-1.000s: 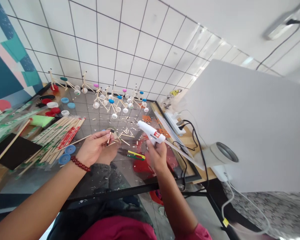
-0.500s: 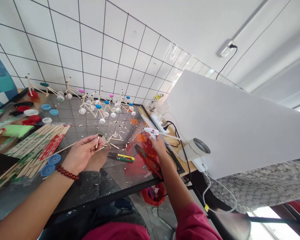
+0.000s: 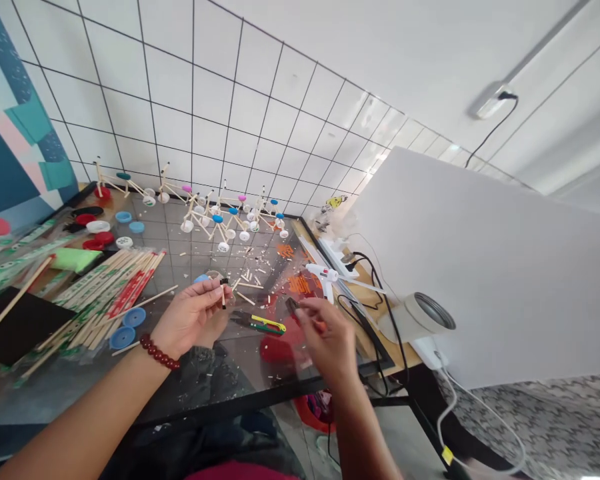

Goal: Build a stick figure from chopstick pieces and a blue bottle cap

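Observation:
My left hand [image 3: 187, 317], with a red bead bracelet at its wrist, pinches a short wooden stick [image 3: 223, 298] with black ends. To its right, my right hand [image 3: 330, 337] is closed around a pair of pliers [image 3: 293, 306]; their dark jaws point up and left, and the palm hides most of the handles. Just beyond that hand, the white glue gun [image 3: 323, 273] rests near the table's right edge. Yellow-and-green snips [image 3: 267, 325] lie between my hands. Cut stick pieces [image 3: 247, 283] are scattered past my left fingers.
Stick-and-bottle-cap figures [image 3: 223, 227] stand along the back by the wire grid. Packaged wooden sticks [image 3: 115, 293], blue wheels [image 3: 123, 337] and loose caps [image 3: 99, 227] lie left. A power strip [image 3: 337, 253], cables and a pale cylinder [image 3: 420, 320] line the right side.
My right hand has let go of the glue gun and taken the pliers from the table. My left hand still pinches the stick. The camera view has shifted left.

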`<state>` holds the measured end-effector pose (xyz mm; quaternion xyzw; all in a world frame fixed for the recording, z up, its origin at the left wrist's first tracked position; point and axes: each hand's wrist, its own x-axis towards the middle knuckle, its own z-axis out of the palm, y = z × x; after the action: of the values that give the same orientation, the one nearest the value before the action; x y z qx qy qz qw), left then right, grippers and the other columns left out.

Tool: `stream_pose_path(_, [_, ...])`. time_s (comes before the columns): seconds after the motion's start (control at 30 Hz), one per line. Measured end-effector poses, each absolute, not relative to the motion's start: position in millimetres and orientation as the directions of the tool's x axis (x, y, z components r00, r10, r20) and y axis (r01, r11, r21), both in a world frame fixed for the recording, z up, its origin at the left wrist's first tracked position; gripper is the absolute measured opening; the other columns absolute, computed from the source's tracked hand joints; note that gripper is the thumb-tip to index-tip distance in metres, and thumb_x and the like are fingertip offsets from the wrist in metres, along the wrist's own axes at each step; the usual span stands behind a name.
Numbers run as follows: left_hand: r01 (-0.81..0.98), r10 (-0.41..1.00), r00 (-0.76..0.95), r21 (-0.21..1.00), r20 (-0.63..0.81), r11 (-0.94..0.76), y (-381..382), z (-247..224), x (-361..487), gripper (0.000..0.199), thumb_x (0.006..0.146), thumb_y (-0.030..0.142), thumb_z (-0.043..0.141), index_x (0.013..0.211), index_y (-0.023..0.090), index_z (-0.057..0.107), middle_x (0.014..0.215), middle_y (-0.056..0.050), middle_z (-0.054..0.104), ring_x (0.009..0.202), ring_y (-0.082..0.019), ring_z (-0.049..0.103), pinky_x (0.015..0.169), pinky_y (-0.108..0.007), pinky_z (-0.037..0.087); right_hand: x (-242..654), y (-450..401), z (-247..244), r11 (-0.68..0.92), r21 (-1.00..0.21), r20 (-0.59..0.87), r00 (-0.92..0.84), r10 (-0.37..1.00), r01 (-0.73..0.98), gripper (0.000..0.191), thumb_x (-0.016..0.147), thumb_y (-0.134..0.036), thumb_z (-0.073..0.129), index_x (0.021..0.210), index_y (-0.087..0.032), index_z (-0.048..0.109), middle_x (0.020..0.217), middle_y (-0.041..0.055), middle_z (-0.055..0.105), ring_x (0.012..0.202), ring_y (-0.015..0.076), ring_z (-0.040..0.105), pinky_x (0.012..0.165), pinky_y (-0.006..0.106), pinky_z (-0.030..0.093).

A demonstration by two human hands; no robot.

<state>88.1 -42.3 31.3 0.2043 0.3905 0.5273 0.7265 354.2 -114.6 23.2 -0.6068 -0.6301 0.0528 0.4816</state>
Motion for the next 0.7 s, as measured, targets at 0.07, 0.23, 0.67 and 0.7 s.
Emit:
stream_pose_path(0.07, [-0.615, 0.917, 0.146, 0.692, -0.371, 0.378, -43.2, 31.8, 90.0, 0.019, 0.068, 0.000, 0.093, 0.070, 0.014, 0.081, 0.079, -0.007, 0.084, 0.069, -0.014, 0.076, 0.069, -0.020, 0.064, 312.1, -104.5, 25.8, 0.409, -0.703, 0.526, 0.038, 0.850, 0.581, 0.014, 0.097, -0.030, 0.069, 0.097, -0.027, 0.082, 0.096, 0.0072, 0.085, 0.087, 0.0240, 0.078, 0.083, 0.036, 0.063])
stream_pose_path(0.23, [-0.668, 0.910, 0.119, 0.646, -0.397, 0.369, -41.7, 31.7, 90.0, 0.020, 0.070, -0.002, 0.090, 0.067, 0.015, 0.079, 0.079, -0.006, 0.084, 0.070, -0.015, 0.077, 0.068, -0.022, 0.065, 252.8, -60.4, 27.7, 0.355, -0.859, 0.383, 0.002, 0.924, 0.370, 0.012, 0.089, -0.033, 0.078, 0.098, -0.026, 0.083, 0.097, 0.0058, 0.086, 0.085, 0.0231, 0.077, 0.082, 0.036, 0.063])
stream_pose_path(0.67, [-0.688, 0.901, 0.187, 0.602, -0.391, 0.405, -44.9, 25.3, 91.9, 0.022, 0.070, -0.003, 0.091, 0.070, 0.017, 0.080, 0.085, -0.005, 0.085, 0.075, -0.017, 0.079, 0.075, -0.023, 0.066, 243.9, -51.9, 12.7, 0.211, -0.976, 0.211, -0.006, 0.977, 0.049, 0.019, 0.083, -0.043, 0.083, 0.079, -0.024, 0.082, 0.087, 0.0046, 0.083, 0.087, 0.0242, 0.076, 0.086, 0.038, 0.062])
stream_pose_path(0.7, [-0.687, 0.902, 0.180, 0.606, -0.392, 0.401, -45.2, 26.8, 92.2, 0.022, 0.070, -0.003, 0.091, 0.072, 0.017, 0.082, 0.084, -0.005, 0.086, 0.075, -0.016, 0.079, 0.075, -0.023, 0.066, 244.5, -51.9, 13.4, 0.218, -0.975, 0.218, -0.005, 0.976, 0.043, 0.019, 0.083, -0.043, 0.082, 0.078, -0.024, 0.082, 0.087, 0.0046, 0.083, 0.088, 0.0242, 0.077, 0.087, 0.038, 0.062])
